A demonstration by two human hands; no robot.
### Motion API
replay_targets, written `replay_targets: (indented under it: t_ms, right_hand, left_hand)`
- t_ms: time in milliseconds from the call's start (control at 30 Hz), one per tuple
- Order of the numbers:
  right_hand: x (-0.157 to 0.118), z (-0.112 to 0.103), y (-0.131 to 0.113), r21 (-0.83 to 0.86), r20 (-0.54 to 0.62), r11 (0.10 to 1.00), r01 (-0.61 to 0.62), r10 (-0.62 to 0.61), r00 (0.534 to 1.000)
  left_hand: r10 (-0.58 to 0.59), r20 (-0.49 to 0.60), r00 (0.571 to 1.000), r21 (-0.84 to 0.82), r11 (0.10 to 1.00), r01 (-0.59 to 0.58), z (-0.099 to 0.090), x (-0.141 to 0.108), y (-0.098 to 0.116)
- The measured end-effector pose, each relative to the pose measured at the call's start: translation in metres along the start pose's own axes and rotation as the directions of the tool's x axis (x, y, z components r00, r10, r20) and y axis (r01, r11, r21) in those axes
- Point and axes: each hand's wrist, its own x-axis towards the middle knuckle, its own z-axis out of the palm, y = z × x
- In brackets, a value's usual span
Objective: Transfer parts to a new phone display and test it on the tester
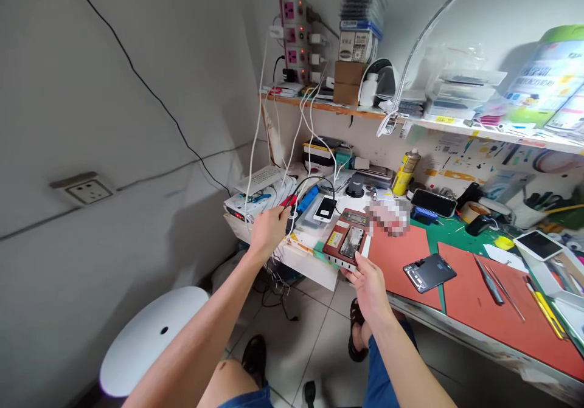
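Note:
My left hand [269, 231] is closed at the left end of the workbench, over cables and a dark object whose shape is partly hidden by the fingers. A thin black cable [310, 179] arches from near that hand toward the brown device. My right hand [368, 283] grips the front right edge of the brown box-like device [332, 251], thumb on top. On this device lies an opened phone housing [352, 242], its inside facing up. A white phone [325, 209] lies behind the device.
Red mats [401, 256] hold a detached phone screen [429, 272], tweezers [504, 292] and pens [545, 307]. A shelf [356, 111] with a power tower [296, 40] hangs above. A yellow spray can [405, 172] stands behind. A round white stool [150, 341] is at the lower left.

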Motion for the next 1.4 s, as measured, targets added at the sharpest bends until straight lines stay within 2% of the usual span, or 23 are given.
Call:
replay_targets:
  t_ms: [200, 333, 533, 600, 667, 767, 867, 967, 1067, 1167, 1267, 1333, 1400]
  right_hand:
    - [-0.014, -0.010, -0.012, -0.069, 0.023, 0.997, -0.032, 0.034, 0.999]
    - [-0.003, -0.008, -0.017, -0.120, 0.005, 0.993, -0.005, 0.005, 1.000]
    - [0.027, -0.009, -0.020, -0.270, -0.029, 0.963, 0.021, -0.030, 0.999]
    - [0.024, -0.014, -0.022, -0.336, -0.046, 0.940, 0.062, -0.082, 0.996]
    - [0.011, -0.018, -0.021, -0.414, -0.059, 0.902, 0.122, -0.160, 0.985]
    - [-0.023, -0.012, -0.001, -0.538, 0.018, 0.814, 0.219, -0.249, 0.968]
    - [-0.048, 0.010, 0.042, -0.630, 0.218, 0.722, 0.284, -0.186, 0.958]
    - [-0.047, 0.036, 0.090, -0.701, 0.327, 0.642, 0.310, -0.097, 0.940]
    - [-0.029, 0.056, 0.122, -0.749, 0.376, 0.574, 0.332, -0.044, 0.926]
    - [-0.019, 0.064, 0.131, -0.746, 0.446, 0.551, 0.374, -0.005, 0.895]
    - [-0.029, 0.063, 0.120, -0.693, 0.509, 0.594, 0.409, 0.000, 0.861]
    - [-0.044, 0.062, 0.104, -0.638, 0.530, 0.652, 0.409, -0.014, 0.848]
    - [-0.063, 0.063, 0.083, -0.572, 0.531, 0.722, 0.389, -0.036, 0.846]
  left_hand:
    - [0.016, 0.028, 0.999, 0.038, 0.999, -0.017, 0.000, 0.007, 0.005]
    - [0.008, 0.059, 0.998, -0.008, 1.000, -0.008, -0.003, 0.007, 0.014]
    - [-0.016, 0.128, 0.992, -0.172, 0.984, 0.038, -0.003, 0.009, 0.023]
    - [-0.029, 0.153, 0.988, -0.246, 0.967, 0.067, -0.001, 0.009, 0.024]
    - [-0.053, 0.176, 0.983, -0.325, 0.939, 0.109, 0.001, 0.010, 0.023]
    - [-0.117, 0.242, 0.963, -0.438, 0.872, 0.216, 0.004, 0.013, 0.023]
    - [-0.179, 0.339, 0.924, -0.514, 0.788, 0.341, 0.004, 0.018, 0.023]
    - [-0.207, 0.409, 0.889, -0.556, 0.715, 0.423, -0.001, 0.020, 0.024]
    - [-0.218, 0.443, 0.870, -0.581, 0.669, 0.463, -0.005, 0.017, 0.027]
    - [-0.229, 0.440, 0.868, -0.595, 0.650, 0.473, -0.007, 0.014, 0.031]
    - [-0.245, 0.376, 0.894, -0.622, 0.648, 0.439, -0.015, 0.008, 0.025]
    - [-0.265, 0.276, 0.924, -0.644, 0.662, 0.382, -0.028, -0.010, 0.009]
    - [-0.287, 0.163, 0.944, -0.652, 0.686, 0.322, -0.044, -0.048, -0.015]
